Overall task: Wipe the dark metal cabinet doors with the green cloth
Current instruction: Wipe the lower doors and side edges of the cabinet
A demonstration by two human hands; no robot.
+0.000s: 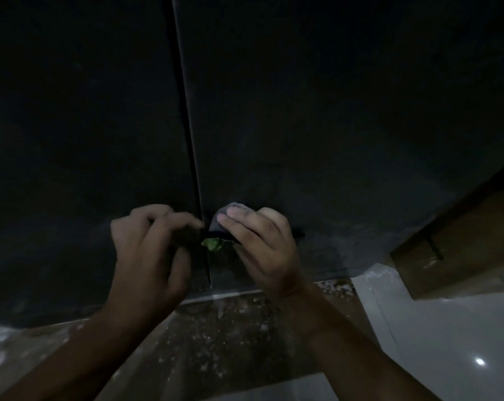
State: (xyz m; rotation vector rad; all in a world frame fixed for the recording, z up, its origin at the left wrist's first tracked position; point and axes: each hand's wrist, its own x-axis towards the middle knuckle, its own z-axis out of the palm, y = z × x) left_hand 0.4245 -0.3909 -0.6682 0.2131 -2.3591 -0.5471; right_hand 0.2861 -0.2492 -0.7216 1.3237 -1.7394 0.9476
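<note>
Two dark metal cabinet doors fill the view, the left door (pixel 77 125) and the right door (pixel 331 111), split by a thin vertical gap. Both my hands are low on the doors at that gap. My left hand (pixel 149 250) is curled, pinching something dark at the gap. My right hand (pixel 262 244) presses a greyish piece of cloth (pixel 219 215) against the right door. A small bright green bit of cloth (pixel 212 244) shows between the two hands. Whether both hands hold the same cloth is unclear in the dim light.
A speckled stone floor (pixel 216 319) lies below the cabinet. White glossy tiles (pixel 447 342) are at the lower right. A brown cardboard box (pixel 462 241) stands to the right, close to the cabinet's corner.
</note>
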